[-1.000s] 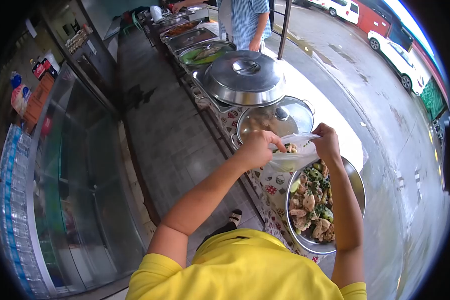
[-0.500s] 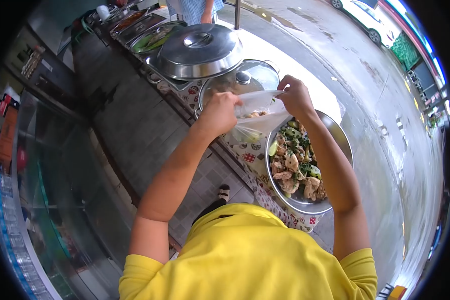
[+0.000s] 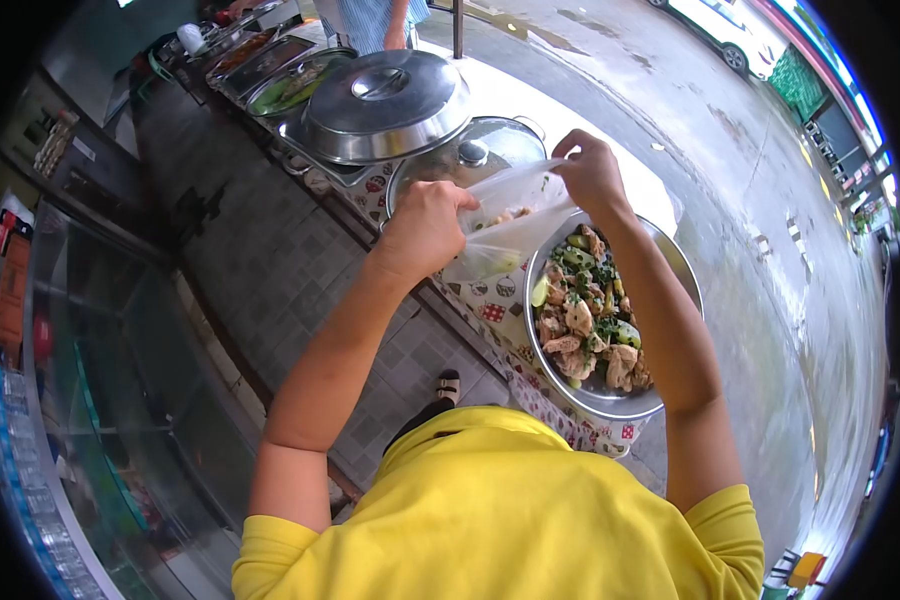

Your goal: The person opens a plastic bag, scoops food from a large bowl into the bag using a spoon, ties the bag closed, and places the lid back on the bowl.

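Note:
Both of my hands grip the mouth of a clear plastic bag that holds some food. My left hand pinches its left edge. At the upper right edge, my right hand is closed on the plastic. The bag hangs above the patterned tablecloth, between a glass-lidded pot and a large metal bowl. In the bowl lie meat pieces and green vegetables, partly hidden behind my right forearm.
A domed metal lid covers a tray beyond the pot. Farther along stand more food trays, near a person in a striped garment. A metal pole rises at the table's far side. A glass case stands at left.
The whole view has shifted slightly, with the pot and bowl now a little further left. Both hands keep hold of the plastic bag; its mouth looks slightly more stretched.

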A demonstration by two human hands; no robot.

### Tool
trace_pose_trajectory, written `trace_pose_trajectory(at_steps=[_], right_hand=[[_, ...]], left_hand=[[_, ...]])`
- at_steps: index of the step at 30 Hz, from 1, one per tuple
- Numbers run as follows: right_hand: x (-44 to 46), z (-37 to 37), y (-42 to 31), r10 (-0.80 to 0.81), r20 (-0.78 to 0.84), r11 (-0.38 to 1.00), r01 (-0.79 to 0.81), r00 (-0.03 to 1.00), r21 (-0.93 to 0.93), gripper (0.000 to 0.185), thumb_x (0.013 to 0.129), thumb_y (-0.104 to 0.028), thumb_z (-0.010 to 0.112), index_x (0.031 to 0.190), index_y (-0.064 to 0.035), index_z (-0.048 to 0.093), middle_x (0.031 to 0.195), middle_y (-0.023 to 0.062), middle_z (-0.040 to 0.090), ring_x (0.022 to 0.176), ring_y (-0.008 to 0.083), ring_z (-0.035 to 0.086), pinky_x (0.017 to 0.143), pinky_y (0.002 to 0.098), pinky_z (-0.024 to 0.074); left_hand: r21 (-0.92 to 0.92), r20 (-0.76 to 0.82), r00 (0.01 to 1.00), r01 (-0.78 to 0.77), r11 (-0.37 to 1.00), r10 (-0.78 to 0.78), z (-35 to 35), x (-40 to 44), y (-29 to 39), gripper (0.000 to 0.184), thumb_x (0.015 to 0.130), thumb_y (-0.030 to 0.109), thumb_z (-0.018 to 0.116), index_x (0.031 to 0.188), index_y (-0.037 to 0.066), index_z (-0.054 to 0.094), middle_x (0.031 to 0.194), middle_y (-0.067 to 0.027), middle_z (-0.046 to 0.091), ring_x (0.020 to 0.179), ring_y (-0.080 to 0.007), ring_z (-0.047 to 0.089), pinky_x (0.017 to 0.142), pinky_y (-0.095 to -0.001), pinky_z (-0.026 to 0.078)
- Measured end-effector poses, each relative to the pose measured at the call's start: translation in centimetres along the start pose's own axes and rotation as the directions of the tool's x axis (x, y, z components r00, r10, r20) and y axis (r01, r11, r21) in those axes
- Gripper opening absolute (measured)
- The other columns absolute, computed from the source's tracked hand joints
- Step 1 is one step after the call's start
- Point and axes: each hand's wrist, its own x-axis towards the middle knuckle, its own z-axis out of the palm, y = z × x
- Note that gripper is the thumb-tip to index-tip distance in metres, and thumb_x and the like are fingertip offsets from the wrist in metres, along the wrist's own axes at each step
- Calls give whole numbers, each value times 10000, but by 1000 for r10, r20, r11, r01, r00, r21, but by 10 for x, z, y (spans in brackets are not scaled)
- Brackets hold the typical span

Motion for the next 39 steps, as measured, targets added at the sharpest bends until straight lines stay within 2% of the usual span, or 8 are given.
trace_pose_trajectory(at_steps=[6, 9, 14, 18, 21, 26, 36, 39], right_hand=[[8, -2, -16, -138, -34, 990, 137, 990, -26, 164, 733, 12, 595, 890, -29, 614, 794, 194, 637, 725, 287, 632, 658, 374, 483], [12, 10, -2, -245, -59, 963, 236, 968, -131, 179, 721, 13, 584, 895, -29, 593, 778, 193, 622, 760, 319, 625, 705, 395, 476], [19, -14, -10, -75, 81, 994, 81, 994, -79, 175, 728, 18, 607, 898, -19, 616, 868, 192, 639, 823, 322, 626, 740, 394, 479], [22, -25, -11, -324, 13, 925, 319, 946, -207, 137, 728, -7, 646, 864, -4, 628, 737, 156, 635, 643, 236, 629, 588, 355, 491], [22, -33, -23, -248, 18, 965, 248, 969, -81, 133, 730, -15, 653, 861, -12, 630, 667, 127, 620, 563, 182, 600, 521, 332, 476], [21, -15, -5, -246, 244, 915, 307, 938, -260, 181, 686, -32, 724, 844, -57, 639, 798, 114, 633, 769, 240, 611, 663, 368, 480], [9, 5, -17, -303, 280, 904, 368, 911, -219, 195, 662, 19, 668, 854, -15, 658, 769, 160, 652, 725, 286, 649, 618, 376, 508], [5, 6, -27, -222, 321, 936, 294, 921, -195, 187, 652, 10, 687, 836, -13, 661, 771, 158, 656, 725, 286, 650, 615, 380, 509]], left_hand=[[223, 247, 955, 110, 969, -165, 19, 11, -7, 278, 709, -47, 534, 923, 15, 699, 904, -199, 651, 888, -334, 635, 834, -385, 491], [286, 121, 990, 42, 957, -79, 40, 13, -21, 225, 727, -36, 535, 881, 2, 695, 901, -198, 640, 867, -349, 628, 825, -389, 490], [94, 50, 999, -20, 995, 16, 33, 9, 1, 205, 749, -15, 530, 876, -10, 690, 905, -205, 631, 863, -355, 625, 810, -398, 490], [23, 8, 999, -34, 999, 34, 14, 5, 34, 221, 758, -11, 513, 889, -17, 690, 903, -209, 630, 865, -356, 626, 805, -407, 489], [13, -4, 999, -43, 999, 43, 4, 3, 43, 243, 747, -3, 508, 913, -28, 684, 920, -218, 625, 884, -362, 619, 821, -412, 486], [165, 106, 993, 24, 986, -42, 5, -2, 38, 307, 720, 13, 517, 989, -41, 653, 951, -244, 612, 921, -380, 605, 854, -416, 477], [227, 33, 993, 102, 969, -112, 18, -14, 31, 390, 735, 185, 684, 1080, 15, 620, 983, -216, 617, 950, -393, 601, 867, -432, 477], [261, 5, 964, 257, 931, -268, 31, 0, 27, 382, 731, 253, 721, 1019, 14, 644, 986, -209, 623, 940, -377, 615, 845, -437, 488]])
